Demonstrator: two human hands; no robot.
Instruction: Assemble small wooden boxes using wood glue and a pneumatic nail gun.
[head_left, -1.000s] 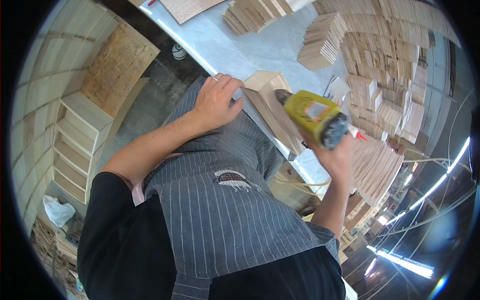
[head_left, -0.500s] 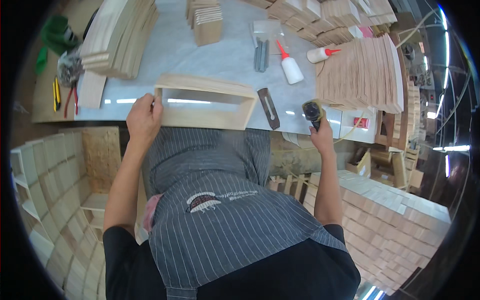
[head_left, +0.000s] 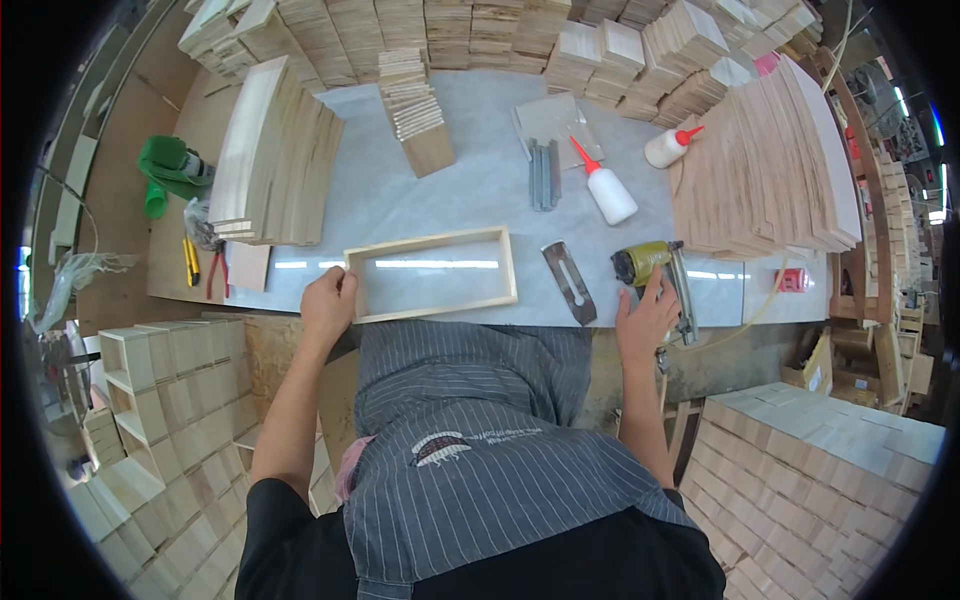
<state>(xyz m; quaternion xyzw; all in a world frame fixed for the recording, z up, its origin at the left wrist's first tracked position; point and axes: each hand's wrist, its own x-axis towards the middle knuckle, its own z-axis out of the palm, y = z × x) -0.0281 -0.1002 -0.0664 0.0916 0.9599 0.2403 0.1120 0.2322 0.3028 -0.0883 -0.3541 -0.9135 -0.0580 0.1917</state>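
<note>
A rectangular wooden frame [head_left: 436,309] lies flat at the table's front edge, its inside showing the tabletop. My left hand [head_left: 329,307] is closed on its left end, thumb on top. To the right, an olive-and-black air nail gun [head_left: 645,262] rests on its side on the table. My right hand [head_left: 648,318] lies against its handle with fingers stretched out and thumb apart, not wrapped round it. Between frame and nail gun is a dark flat metal piece with a slot [head_left: 569,284], like a plane iron. Behind stand a white glue bottle with a red nozzle [head_left: 609,195] and strips of staples [head_left: 543,175].
Stacks of thin boards stand at left [head_left: 275,160] and right [head_left: 765,160], with a smaller stack [head_left: 420,130] between. A second glue bottle [head_left: 667,148] lies by the right stack. Red pliers [head_left: 217,272] and a yellow cutter [head_left: 191,262] lie left. An air hose [head_left: 735,333] trails right.
The frame has gone from tilted up to flat on the table. The nail gun has been laid down on its side, and my right hand has loosened from its grip. The view has shifted.
</note>
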